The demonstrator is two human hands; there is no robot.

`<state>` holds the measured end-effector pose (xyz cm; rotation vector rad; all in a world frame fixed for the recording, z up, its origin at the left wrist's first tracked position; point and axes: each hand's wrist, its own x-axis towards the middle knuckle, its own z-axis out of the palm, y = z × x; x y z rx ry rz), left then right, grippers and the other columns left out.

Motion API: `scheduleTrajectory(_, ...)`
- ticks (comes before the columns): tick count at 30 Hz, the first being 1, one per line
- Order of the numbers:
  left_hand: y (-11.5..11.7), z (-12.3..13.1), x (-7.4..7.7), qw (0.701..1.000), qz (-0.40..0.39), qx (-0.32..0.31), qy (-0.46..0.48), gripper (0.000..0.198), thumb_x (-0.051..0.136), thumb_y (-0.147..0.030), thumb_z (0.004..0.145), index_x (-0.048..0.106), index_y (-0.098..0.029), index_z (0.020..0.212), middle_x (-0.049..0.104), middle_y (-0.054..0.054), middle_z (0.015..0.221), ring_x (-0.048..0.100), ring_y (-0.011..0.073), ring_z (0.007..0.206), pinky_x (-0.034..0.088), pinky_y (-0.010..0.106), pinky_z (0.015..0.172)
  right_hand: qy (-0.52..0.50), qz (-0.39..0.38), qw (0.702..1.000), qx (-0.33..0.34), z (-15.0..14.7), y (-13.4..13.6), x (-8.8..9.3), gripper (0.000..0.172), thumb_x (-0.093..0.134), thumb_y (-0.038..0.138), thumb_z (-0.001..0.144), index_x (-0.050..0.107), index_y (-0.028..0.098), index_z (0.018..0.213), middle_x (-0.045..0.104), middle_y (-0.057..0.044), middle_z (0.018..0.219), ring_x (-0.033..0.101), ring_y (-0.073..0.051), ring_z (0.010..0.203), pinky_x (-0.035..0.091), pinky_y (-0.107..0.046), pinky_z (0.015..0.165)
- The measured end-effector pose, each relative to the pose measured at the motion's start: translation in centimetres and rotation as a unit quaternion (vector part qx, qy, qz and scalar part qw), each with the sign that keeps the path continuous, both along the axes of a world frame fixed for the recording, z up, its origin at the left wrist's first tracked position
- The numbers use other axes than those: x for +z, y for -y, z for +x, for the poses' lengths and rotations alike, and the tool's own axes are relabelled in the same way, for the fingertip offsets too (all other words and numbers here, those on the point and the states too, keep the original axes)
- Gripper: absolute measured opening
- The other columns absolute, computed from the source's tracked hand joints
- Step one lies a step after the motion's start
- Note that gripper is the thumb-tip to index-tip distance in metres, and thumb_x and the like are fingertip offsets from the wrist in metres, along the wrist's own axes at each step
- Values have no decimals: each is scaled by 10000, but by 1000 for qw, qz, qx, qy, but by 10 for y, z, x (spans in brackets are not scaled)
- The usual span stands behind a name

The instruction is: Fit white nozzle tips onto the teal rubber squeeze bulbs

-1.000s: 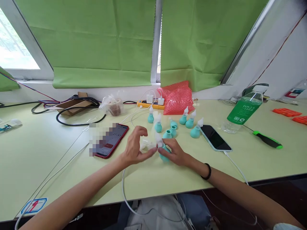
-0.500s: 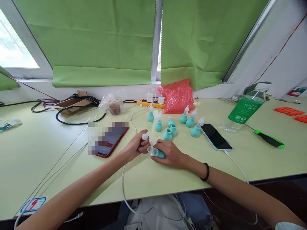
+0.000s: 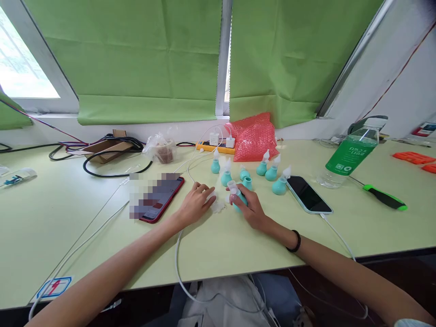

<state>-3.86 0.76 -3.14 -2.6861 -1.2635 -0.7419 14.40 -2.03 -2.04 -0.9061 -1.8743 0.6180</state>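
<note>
My right hand [image 3: 251,210] is wrapped round a teal squeeze bulb [image 3: 240,200] with a clear tubular neck piece [image 3: 232,186] pointing up and away. My left hand [image 3: 196,203] rests low over the table, thumb and fingers closed about a translucent white plastic piece [image 3: 211,196], partly hidden. Beside its fingertips lie small translucent pieces [image 3: 218,207], too blurred to tell apart. Beyond my hands stand several teal bulbs with pointed whitish tips, among them one bulb [image 3: 225,178] and another [image 3: 279,186]. A bulb with an open neck [image 3: 247,183] sits just past my right hand.
A red-cased phone [image 3: 160,200] lies left of my left hand. To the right are a charging phone [image 3: 308,195], a tilted water bottle [image 3: 350,154] and a screwdriver [image 3: 384,196]. Behind are a power strip [image 3: 221,148] and red bubble wrap [image 3: 255,138]. A white cable [image 3: 177,254] crosses the front edge.
My right hand has moved up and right with the bulb, whose clear neck now points upward. My left hand has turned palm down and lowered to the small translucent pieces.
</note>
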Motion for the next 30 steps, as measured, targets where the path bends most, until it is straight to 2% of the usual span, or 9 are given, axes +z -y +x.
scheduleTrajectory(3,2,1,1,999,-24,-23,0,322,295,-235,847,520,-120,1047,557,107,914,450,198,844,379,363,767,-10,-24,999,31,-1,0,-2,169,443,321,786,425,187,888,496,1,679,468,-118,611,382,-244,572)
scheduleTrajectory(6,9,2,11,997,-24,-43,63,281,353,-250,826,535,-126,1002,556,101,943,450,198,881,375,360,785,-9,-29,999,42,-3,0,-4,159,480,302,763,413,191,856,504,-8,736,490,-123,663,390,-240,588)
scheduleTrajectory(10,20,6,25,977,-75,-89,176,199,503,-320,749,582,-143,797,589,51,757,498,159,760,409,290,702,3,-7,999,31,-5,0,-5,135,479,289,763,417,192,833,505,-4,730,484,-118,648,389,-243,595)
scheduleTrajectory(14,24,11,23,946,-144,-77,280,225,579,-367,682,588,-144,701,572,28,664,511,122,632,413,231,563,26,11,1000,-1,-7,3,-6,152,494,303,751,418,198,830,522,-3,736,480,-121,631,386,-248,580)
scheduleTrajectory(17,22,13,18,930,-165,-68,323,219,565,-358,697,603,-142,686,575,33,667,518,124,639,404,225,545,40,28,998,-28,-9,4,-8,164,502,317,743,419,200,824,524,-9,735,480,-127,627,384,-250,564)
scheduleTrajectory(23,21,12,20,909,-191,-128,348,184,528,-309,741,621,-150,743,580,39,696,513,138,712,417,253,636,33,59,997,-41,-7,5,-9,173,499,290,743,400,202,855,516,-18,748,481,-133,630,387,-265,574)
scheduleTrajectory(30,27,14,25,938,-161,-118,284,275,391,-287,822,604,-163,700,592,35,684,502,146,727,413,273,675,27,67,996,-57,-7,4,-10,147,489,281,745,403,202,833,517,-16,744,492,-142,655,395,-271,589)
